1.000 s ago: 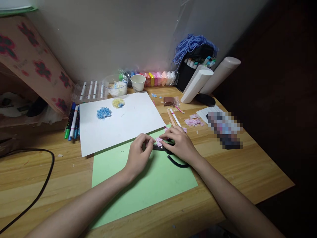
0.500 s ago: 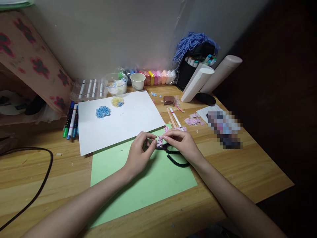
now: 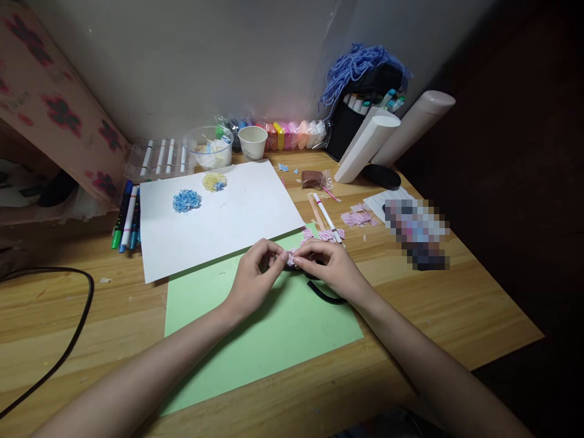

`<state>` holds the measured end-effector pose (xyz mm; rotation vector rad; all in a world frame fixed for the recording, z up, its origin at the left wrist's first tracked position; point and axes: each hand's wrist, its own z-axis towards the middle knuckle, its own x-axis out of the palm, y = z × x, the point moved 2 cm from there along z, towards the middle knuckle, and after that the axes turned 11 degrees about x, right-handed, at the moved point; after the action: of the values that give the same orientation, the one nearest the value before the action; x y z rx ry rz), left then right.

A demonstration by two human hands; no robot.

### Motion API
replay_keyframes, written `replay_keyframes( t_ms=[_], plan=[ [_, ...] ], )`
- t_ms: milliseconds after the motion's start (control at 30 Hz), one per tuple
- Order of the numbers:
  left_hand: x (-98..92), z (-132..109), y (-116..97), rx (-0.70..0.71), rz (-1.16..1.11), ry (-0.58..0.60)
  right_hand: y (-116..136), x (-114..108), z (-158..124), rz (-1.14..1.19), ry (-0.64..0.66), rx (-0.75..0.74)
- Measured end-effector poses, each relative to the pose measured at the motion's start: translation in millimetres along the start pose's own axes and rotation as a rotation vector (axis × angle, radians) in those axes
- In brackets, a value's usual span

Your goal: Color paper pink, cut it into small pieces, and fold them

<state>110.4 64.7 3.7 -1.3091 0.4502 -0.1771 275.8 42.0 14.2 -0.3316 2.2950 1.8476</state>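
Both hands meet over the far edge of a green paper sheet (image 3: 255, 340). My left hand (image 3: 255, 277) and my right hand (image 3: 331, 267) each pinch small pink paper bits (image 3: 291, 258) between fingertips, fingers closed. Black scissors (image 3: 322, 292) lie on the green sheet under my right hand, partly hidden. More pink scraps (image 3: 326, 235) lie just beyond the fingers. A white sheet (image 3: 237, 225) behind bears a blue paper tuft (image 3: 186, 200) and a yellow tuft (image 3: 214, 181).
Markers (image 3: 125, 219) lie left of the white sheet. A clear bowl (image 3: 207, 149), paper cup (image 3: 253, 141) and coloured clay packs (image 3: 294, 134) line the wall. A black pen case (image 3: 351, 118) under blue yarn, two white cylinders (image 3: 367, 146), pink scrap pile (image 3: 358, 218) stand right. Black cable (image 3: 68, 340) at left.
My two hands have drawn closer together, fingertips now touching around the pink bits. The view tipped slightly, shifting the desk items a little.
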Motion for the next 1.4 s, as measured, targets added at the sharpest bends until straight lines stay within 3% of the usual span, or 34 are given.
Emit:
replay_keyframes(
  t_ms=[267, 400, 567, 1167, 1400],
  plan=[
    [0.0, -1, -1, 0.008, 0.004, -0.01, -2, 1, 2, 0.109, 0.043, 0.053],
    [-2.2, -2, -6, 0.202, 0.118, -0.125, -3, 0, 2, 0.09, 0.007, 0.073],
    [1.1, -4, -12, 0.392, 0.257, -0.08, -3, -2, 2, 0.066, -0.001, 0.045],
    [3.9, -5, -9, 0.362, 0.228, -0.041, -2, -3, 1, 0.087, 0.015, 0.087],
    [5.1, -6, -9, 0.41, 0.294, -0.026, -2, -1, 0, 0.044, -0.079, 0.049]
  ],
)
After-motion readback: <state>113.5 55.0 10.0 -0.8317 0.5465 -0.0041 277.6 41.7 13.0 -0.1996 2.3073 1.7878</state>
